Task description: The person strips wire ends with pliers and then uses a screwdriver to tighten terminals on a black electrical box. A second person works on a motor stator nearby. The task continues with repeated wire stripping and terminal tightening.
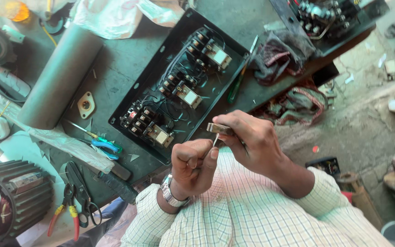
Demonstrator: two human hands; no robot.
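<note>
Over the counter point(129, 59) edge, beside an open black switch box point(179, 87), the right hand point(252, 142) pinches a small metal part point(219, 128); the left hand point(193, 167), closed, grips a thin tool point(215, 140) against it, in open air

Checked shirt sleeves point(252, 215), silver wristwatch point(170, 192)

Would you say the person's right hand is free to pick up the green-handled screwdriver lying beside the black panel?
Probably not yet: the right hand holds a small metal part, which the left hand also works on. The green-handled screwdriver itself lies uncovered on the bench.
</note>
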